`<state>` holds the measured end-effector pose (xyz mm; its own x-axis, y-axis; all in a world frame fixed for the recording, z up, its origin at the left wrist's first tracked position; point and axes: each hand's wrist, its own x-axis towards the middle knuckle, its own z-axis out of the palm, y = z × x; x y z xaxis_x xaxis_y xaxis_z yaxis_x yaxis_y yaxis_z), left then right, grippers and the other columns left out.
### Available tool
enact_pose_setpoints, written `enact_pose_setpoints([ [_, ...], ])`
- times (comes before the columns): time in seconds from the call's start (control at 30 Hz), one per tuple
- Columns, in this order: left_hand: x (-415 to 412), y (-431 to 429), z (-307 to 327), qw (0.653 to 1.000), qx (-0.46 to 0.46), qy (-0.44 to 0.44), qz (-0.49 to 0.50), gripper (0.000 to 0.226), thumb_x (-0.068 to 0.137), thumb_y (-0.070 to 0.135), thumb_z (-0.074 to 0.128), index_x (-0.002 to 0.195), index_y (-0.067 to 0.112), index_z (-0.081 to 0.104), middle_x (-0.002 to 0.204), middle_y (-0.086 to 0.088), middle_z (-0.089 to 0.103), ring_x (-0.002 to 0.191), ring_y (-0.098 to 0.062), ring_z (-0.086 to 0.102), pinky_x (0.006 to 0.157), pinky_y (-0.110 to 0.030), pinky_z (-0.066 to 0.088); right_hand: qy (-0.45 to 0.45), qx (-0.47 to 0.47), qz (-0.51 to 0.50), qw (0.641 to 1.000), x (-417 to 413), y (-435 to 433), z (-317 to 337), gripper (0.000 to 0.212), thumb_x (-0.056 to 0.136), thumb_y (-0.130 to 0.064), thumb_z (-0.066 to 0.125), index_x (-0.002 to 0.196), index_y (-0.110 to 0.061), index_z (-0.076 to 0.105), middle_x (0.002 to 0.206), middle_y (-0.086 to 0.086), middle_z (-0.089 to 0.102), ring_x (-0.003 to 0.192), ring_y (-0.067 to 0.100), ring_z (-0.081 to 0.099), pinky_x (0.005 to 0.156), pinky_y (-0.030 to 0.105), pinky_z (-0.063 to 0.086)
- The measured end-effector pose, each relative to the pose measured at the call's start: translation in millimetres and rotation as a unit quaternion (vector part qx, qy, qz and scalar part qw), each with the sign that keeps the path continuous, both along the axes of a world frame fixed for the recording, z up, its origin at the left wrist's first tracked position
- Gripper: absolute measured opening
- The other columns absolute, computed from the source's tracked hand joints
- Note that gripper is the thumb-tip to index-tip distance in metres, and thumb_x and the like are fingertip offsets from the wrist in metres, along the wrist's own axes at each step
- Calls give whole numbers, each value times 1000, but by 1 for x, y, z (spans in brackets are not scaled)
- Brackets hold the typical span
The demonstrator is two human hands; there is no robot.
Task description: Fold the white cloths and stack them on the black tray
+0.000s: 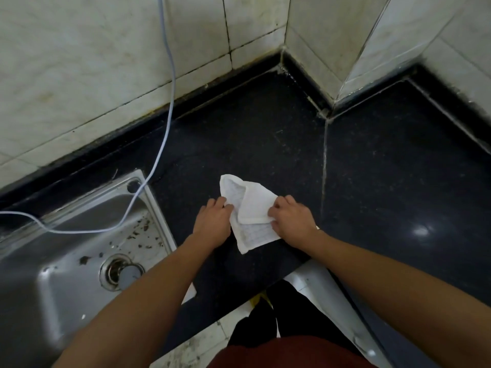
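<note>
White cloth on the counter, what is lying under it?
The black countertop shows all around the white cloth, so it lies on that. Whatever is beneath its folds is covered.

The person wears a dark red top point(289, 351) and black trousers point(265, 322); both forearms point(148, 282) are bare.

I log from my feed:
- Counter point(265, 144): black, speckled, with a pale seam on the right.
- Sink point(34, 301): steel, set into the counter at left.
- Drain point(121, 272): in the sink's floor.
- Debris point(138, 232): dark bits on the sink's right side.
- Cable point(170, 96): white, hanging down the tiled wall point(93, 62) and across the sink.
</note>
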<state>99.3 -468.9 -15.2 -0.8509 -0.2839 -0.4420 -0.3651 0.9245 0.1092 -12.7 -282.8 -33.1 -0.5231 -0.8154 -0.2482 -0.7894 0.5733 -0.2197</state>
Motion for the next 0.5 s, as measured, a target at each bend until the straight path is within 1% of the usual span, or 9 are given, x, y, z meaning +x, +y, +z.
enact_pose_setpoints([
  [0.03,-1,0,-1,1000,-4,-12,-1,40,91,22,49,131,17,50,142,-5,37,121,-27,40,98,-39,38,-12,-5,-27,1000,-3,-2,0,24,94,-27,50,109,-16,66,112,4,57,104,23,53,75,34,47],
  [0.1,1,1,-3,1000,-8,-16,2,42,91,23,49,133,17,48,143,-5,35,122,-27,39,100,-40,37,-82,-60,-145,984,-13,-2,2,22,97,-27,48,102,-15,65,102,3,61,90,21,58,70,31,46],
  [0.17,2,1,-4,1000,-9,-15,1,45,93,24,49,138,18,44,146,-5,32,124,-27,38,103,-41,36,-160,-115,-275,941,-27,-2,4,17,97,-25,50,98,-13,63,90,3,65,78,20,59,66,29,42],
  [0.23,3,1,-5,1000,-8,-16,1,47,94,25,47,141,20,41,149,-4,30,126,-26,36,105,-41,34,-192,-138,-366,900,-46,0,4,15,96,-24,52,97,-13,63,86,3,64,79,21,60,67,29,43],
  [0.3,1,0,-5,1000,-6,-16,3,46,94,26,47,139,20,43,147,-4,31,125,-25,37,105,-40,34,-197,-123,-417,879,-64,1,5,15,96,-25,53,98,-14,63,91,4,66,82,21,60,69,30,45],
  [0.33,0,-1,-5,1000,-2,-15,4,44,94,27,47,137,19,46,145,-4,33,123,-25,38,104,-40,35,-190,-103,-425,879,-71,2,4,15,95,-26,53,99,-15,63,95,5,67,82,21,59,69,31,46],
  [0.4,-6,-5,-3,1000,13,-6,11,40,93,28,47,132,19,51,138,-3,39,119,-23,41,101,-38,38,-167,-63,-416,892,-80,1,4,16,94,-26,52,105,-18,61,100,5,68,83,21,60,69,32,47],
  [0.43,-11,-8,-1,1000,21,7,22,39,94,28,48,131,18,52,134,-3,42,116,-22,44,99,-37,40,-149,-49,-399,904,-84,-1,5,20,94,-26,53,112,-20,59,104,4,67,87,22,60,70,33,47],
  [0.5,-23,-18,2,997,25,53,53,37,93,24,50,130,16,52,129,-5,47,112,-23,47,96,-37,43,-103,-46,-331,937,-87,-4,8,35,91,-24,56,125,-22,52,116,3,60,102,23,58,76,36,49],
])
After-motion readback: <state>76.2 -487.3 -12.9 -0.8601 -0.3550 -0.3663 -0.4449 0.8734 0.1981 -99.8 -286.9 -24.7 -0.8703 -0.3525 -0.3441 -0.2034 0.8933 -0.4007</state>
